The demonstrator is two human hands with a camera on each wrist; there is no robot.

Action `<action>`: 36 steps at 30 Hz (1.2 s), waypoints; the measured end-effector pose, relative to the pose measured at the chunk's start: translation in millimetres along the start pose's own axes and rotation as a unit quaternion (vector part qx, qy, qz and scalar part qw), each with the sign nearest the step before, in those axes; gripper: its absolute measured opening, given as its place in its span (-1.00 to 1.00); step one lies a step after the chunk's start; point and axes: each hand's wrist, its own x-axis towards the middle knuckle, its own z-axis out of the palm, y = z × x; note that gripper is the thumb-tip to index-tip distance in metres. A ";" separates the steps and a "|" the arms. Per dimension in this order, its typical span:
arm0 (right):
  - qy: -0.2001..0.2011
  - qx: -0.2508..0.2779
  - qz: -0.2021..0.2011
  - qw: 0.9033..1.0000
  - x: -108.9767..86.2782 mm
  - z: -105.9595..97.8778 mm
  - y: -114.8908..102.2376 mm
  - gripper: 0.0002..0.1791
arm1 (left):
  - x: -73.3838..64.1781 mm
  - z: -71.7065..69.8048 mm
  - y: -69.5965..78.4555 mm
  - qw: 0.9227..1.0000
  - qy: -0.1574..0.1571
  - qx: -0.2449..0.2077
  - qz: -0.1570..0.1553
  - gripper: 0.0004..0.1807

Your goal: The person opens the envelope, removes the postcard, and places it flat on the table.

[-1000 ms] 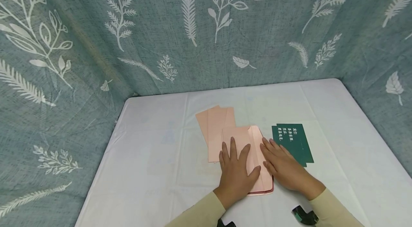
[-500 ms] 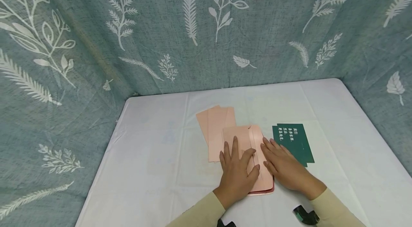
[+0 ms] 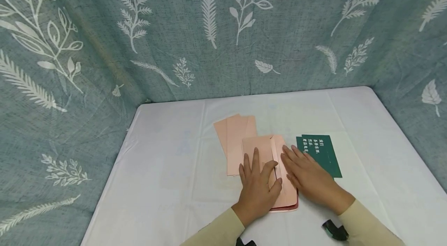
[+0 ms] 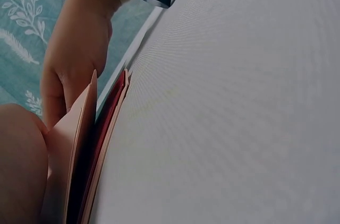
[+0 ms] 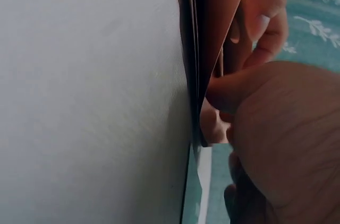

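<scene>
A pink paper envelope lies on the table, its long flap running down the right side. Under it, a dark red edge shows at the lower right corner. My left hand rests on the envelope with fingers spread, the index finger bent and its tip at the flap's edge. Along the right side lies my right hand, fingers straight and touching the flap. From the left wrist, the envelope is seen edge-on, raised slightly above the red layer.
More pink envelopes lie overlapped behind the left hand. Dark green cards with white writing are stacked to the right, partly covered by the right hand. A leaf-patterned curtain hangs behind the white table.
My left index finger has bent in from lying straighter, its tip now at the flap's edge. My right hand has shifted slightly, its fingers a little farther up the flap.
</scene>
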 end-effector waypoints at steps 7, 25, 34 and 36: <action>-0.020 -0.003 -0.029 0.999 10.0 1.7 -0.1 -0.32 | 0.4 -1.9 -0.3 1.000 -0.003 -0.010 -0.004 -0.51; -0.076 0.043 -0.036 0.996 17.8 -0.4 3.0 -0.39 | 1.7 -4.2 3.7 1.000 -0.014 -0.008 -0.010 -0.52; -0.072 0.043 -0.033 0.996 16.2 1.6 4.5 -0.39 | 0.9 -3.9 3.1 1.000 -0.014 -0.009 -0.011 -0.54; -0.069 0.045 -0.034 0.996 15.8 1.6 4.4 -0.39 | 0.6 -3.9 3.1 1.000 -0.013 -0.010 -0.012 -0.54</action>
